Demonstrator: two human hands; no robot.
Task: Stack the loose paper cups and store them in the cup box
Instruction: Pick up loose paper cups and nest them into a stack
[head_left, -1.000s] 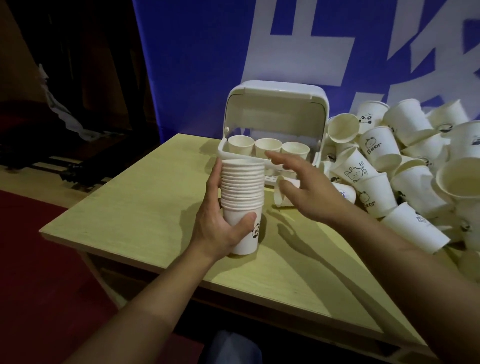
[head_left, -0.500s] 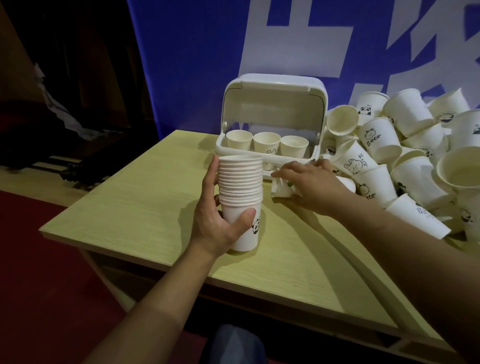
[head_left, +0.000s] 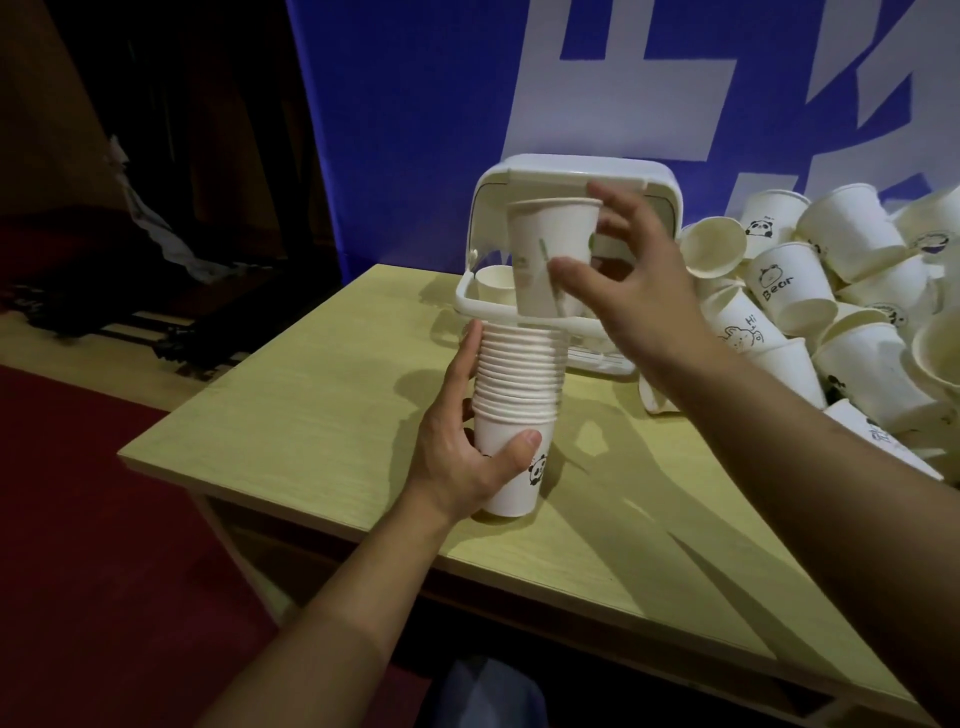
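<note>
The word "Bear" is printed in dark letters, under a small animal drawing, on the side of one paper cup (head_left: 789, 283) lying in the heap (head_left: 852, 312) at the right of the table (head_left: 322, 415). "Hi" is written beside a rabbit-like drawing on another cup (head_left: 740, 327) just below it. Panda faces without legible wording are seen on a cup further back (head_left: 769, 221) and on the bottom cup of the stack (head_left: 511, 467). Large white strokes, cut off by the frame and not readable, are carried on the blue banner (head_left: 415, 104) behind.
</note>
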